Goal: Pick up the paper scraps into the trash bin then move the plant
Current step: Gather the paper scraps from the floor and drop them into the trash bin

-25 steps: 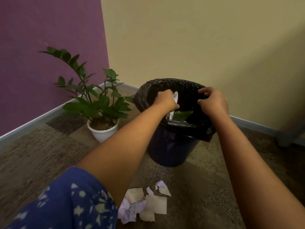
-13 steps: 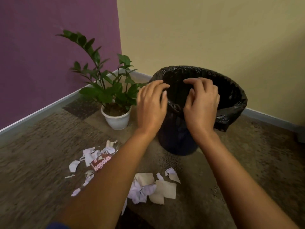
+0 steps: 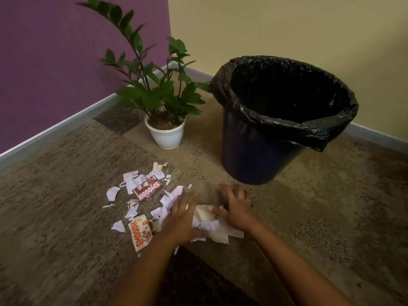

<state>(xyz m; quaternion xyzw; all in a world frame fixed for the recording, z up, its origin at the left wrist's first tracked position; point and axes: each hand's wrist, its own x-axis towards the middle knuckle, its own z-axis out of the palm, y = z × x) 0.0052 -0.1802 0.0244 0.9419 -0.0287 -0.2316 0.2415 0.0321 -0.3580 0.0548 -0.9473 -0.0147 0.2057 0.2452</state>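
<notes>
The trash bin (image 3: pixel 260 149), a dark blue tub lined with a loose black bag, stands far right on the floor, its mouth wide open and well apart from the litter. Being broad and lined, it likely takes dropped handfuls easily, though the bag's slack edge could snag a hand.

The plant (image 3: pixel 164 131), just left of the bin in the corner, sits in a small white pot with tall, arching leafy stems. I judge it moderately light but top-heavy; the pot's body is the place to grip, not the stems, which look easy to bend.

The paper scraps (image 3: pixel 141 195) lie scattered on the near left of the floor: torn white and tan pieces and two printed carton fragments. They should be almost weightless, limp and prone to slipping out of a loose hold; scooping a bunch between two palms suits them better than pinching single bits. The carton pieces look stiffer and can be taken by an edge.

The left hand (image 3: pixel 181 215) and right hand (image 3: pixel 236 206) are both down on the nearest clump, blurred, fingers seemingly spread and slightly curled around crumpled paper; whether anything is truly gripped I cannot tell.

The floor is mottled brown carpet, rough enough to hold small bits. A purple wall stands left, a yellow wall behind.
</notes>
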